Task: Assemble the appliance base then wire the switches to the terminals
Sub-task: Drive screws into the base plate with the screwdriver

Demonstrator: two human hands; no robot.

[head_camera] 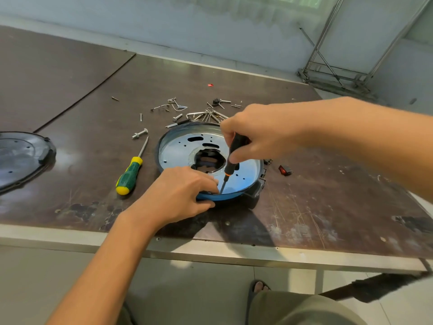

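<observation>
We see the base (180, 148) lying flat on the table (328, 207), near its front edge and in the middle of the view. It is a round shallow pan with a blue rim, a shiny metal floor pierced by small holes and two dark slots, and a ragged opening at its centre. A black block sticks out from its right side. The left hand (182, 193) grips the near rim, fingers curled over it and thumb against the outside. The right hand (257, 137) is clenched round a black screwdriver (229, 168) held almost upright, tip down on the pan floor just beside the left fingertips. Whatever the tip meets is hidden by those fingers, possibly a screw. The right hand covers the far right part of the rim. Beyond the base lie loose screws (206, 114), too small to sort. A green screwdriver (130, 174) lies to its left, a red switch (285, 170) to its right. A black cover (21, 158) is cut off by the left edge.
</observation>
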